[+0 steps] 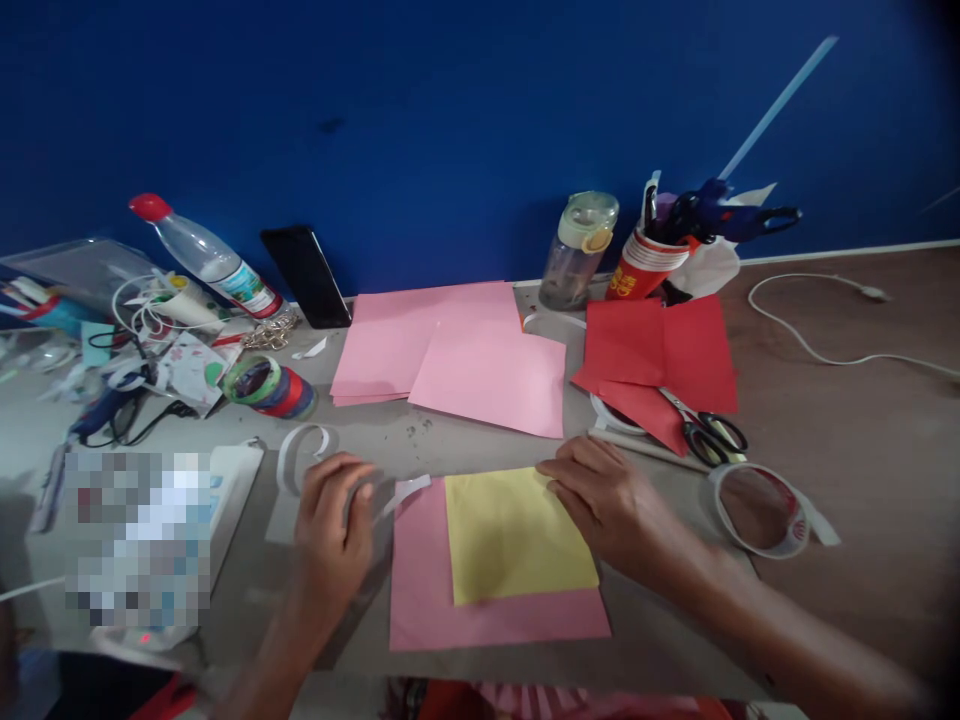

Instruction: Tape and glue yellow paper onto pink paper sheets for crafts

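A yellow sheet of paper [517, 540] lies over a pink sheet [420, 625] at the desk's front. My right hand [607, 495] is closed at the yellow sheet's upper right corner, thumb and fingers pinched on its edge. Left of the sheets, my left hand [337, 505] is raised with fingers curled and a gap between thumb and fingertips. Close to its thumb, a narrow white strip [412, 488] touches the pink sheet's upper left corner. Behind the left hand stands a curled white strip [285, 455].
Pink sheets [487, 380] and red sheets [697, 350] lie behind the hands. Scissors [716, 437] and a tape roll [757, 510] are at right. A clear bottle [577, 250], tool-filled cup [649, 265], phone [306, 275] and tape rolls [274, 388] stand farther back.
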Demonstrator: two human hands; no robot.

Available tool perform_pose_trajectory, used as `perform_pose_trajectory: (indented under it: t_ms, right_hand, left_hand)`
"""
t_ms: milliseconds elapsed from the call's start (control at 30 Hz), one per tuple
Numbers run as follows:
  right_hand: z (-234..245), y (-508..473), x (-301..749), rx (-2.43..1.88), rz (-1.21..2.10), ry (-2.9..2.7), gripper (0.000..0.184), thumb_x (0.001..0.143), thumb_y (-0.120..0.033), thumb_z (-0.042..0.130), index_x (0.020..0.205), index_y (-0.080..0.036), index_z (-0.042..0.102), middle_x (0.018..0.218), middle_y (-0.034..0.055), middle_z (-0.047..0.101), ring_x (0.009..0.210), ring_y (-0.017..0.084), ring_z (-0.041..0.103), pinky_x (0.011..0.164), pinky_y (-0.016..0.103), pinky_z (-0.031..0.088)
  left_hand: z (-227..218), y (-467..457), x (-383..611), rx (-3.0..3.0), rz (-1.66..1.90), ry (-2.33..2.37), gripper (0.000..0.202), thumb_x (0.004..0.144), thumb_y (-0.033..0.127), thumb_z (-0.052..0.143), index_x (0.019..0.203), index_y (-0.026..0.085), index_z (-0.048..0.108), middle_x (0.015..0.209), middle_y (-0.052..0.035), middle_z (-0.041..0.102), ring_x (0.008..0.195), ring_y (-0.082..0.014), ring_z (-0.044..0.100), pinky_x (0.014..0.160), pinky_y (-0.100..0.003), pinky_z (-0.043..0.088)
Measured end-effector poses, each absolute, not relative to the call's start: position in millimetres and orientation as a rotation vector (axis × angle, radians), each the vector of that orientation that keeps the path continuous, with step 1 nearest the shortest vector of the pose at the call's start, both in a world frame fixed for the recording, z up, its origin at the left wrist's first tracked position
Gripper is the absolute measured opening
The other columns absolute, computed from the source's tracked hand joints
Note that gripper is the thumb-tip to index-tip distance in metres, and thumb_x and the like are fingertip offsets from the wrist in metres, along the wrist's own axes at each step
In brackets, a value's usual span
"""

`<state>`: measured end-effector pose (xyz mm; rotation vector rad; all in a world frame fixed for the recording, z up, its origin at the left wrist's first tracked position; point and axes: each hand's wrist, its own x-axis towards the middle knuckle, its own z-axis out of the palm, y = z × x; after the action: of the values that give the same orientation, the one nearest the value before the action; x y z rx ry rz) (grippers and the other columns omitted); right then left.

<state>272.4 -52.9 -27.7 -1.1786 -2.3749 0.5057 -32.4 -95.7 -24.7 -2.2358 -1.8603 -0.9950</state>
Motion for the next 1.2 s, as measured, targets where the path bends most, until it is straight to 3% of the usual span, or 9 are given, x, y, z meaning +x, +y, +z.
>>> perform_pose_trajectory:
  t_ms: [167, 333, 567, 867, 1067, 1200]
  right_hand:
    - [-28.0, -62.2, 265.7, -1.205, 0.518, -2.702, 0.022, 0.086, -0.005, 0.046, 0.082, -0.019, 0.062, 0.082, 0.0058, 0.057, 0.074, 0.019, 0.048, 0.067, 0.032, 0.032]
    - [-27.8, -64.1, 262.9, -1.193, 0.566, -2.774, 0.019, 0.086, -0.005, 0.047, 0.082, -0.019, 0.06, 0.085, 0.0056, 0.059, 0.076, 0.018, 0.05, 0.068, 0.033, 0.03]
    - [-22.8, -61.6, 269.6, -1.175, 0.615, -2.767, 0.021, 0.085, -0.004, 0.046, 0.078, -0.018, 0.06, 0.079, 0.0047, 0.06, 0.072, 0.017, 0.051, 0.067, 0.032, 0.029]
    - [-12.2, -47.1, 296.8, -1.306, 0.597, -2.256, 0.022, 0.091, -0.015, 0.044, 0.096, -0.017, 0.065, 0.087, 0.0078, 0.064, 0.083, 0.02, 0.058, 0.074, 0.032, 0.043]
    - [2.5, -19.6, 329.0, -1.424, 0.35, -2.103, 0.022, 0.089, -0.02, 0.047, 0.101, -0.017, 0.065, 0.094, 0.0099, 0.066, 0.091, 0.023, 0.06, 0.08, 0.036, 0.047]
    - [13.6, 13.4, 360.5, -1.658, 0.197, -1.998, 0.025, 0.088, -0.025, 0.047, 0.102, -0.019, 0.067, 0.095, 0.0085, 0.067, 0.09, 0.022, 0.061, 0.078, 0.034, 0.048]
  left_hand:
    - [-13.5, -125.6, 2.3, -2.601, -0.86, -1.462, 0.031, 0.084, 0.002, 0.047, 0.108, 0.018, 0.057, 0.106, -0.0098, 0.059, 0.105, -0.0233, 0.055, 0.091, -0.042, 0.049]
    - [-28.8, -136.6, 28.9, -2.813, -0.638, -1.365, 0.019, 0.088, 0.009, 0.046, 0.098, 0.013, 0.062, 0.102, -0.0111, 0.062, 0.099, -0.023, 0.054, 0.085, -0.038, 0.052]
    - [-42.8, -137.7, 28.5, -2.864, -0.458, -1.383, 0.021, 0.089, 0.009, 0.043, 0.098, 0.014, 0.062, 0.102, -0.0114, 0.062, 0.093, -0.0243, 0.055, 0.081, -0.041, 0.052]
    - [-29.3, -130.4, 33.5, -2.784, -0.824, -1.254, 0.022, 0.089, 0.007, 0.043, 0.098, 0.013, 0.062, 0.096, -0.0111, 0.064, 0.092, -0.0206, 0.058, 0.081, -0.034, 0.052]
    - [-20.6, -129.0, 38.1, -2.715, -0.939, -1.157, 0.02, 0.09, 0.009, 0.044, 0.094, 0.014, 0.063, 0.096, -0.0123, 0.065, 0.096, -0.0208, 0.06, 0.083, -0.032, 0.054]
    - [-18.0, -129.0, 43.4, -2.72, -0.965, -1.105, 0.018, 0.09, 0.01, 0.046, 0.089, 0.017, 0.062, 0.089, -0.0085, 0.067, 0.092, -0.0185, 0.063, 0.084, -0.03, 0.055]
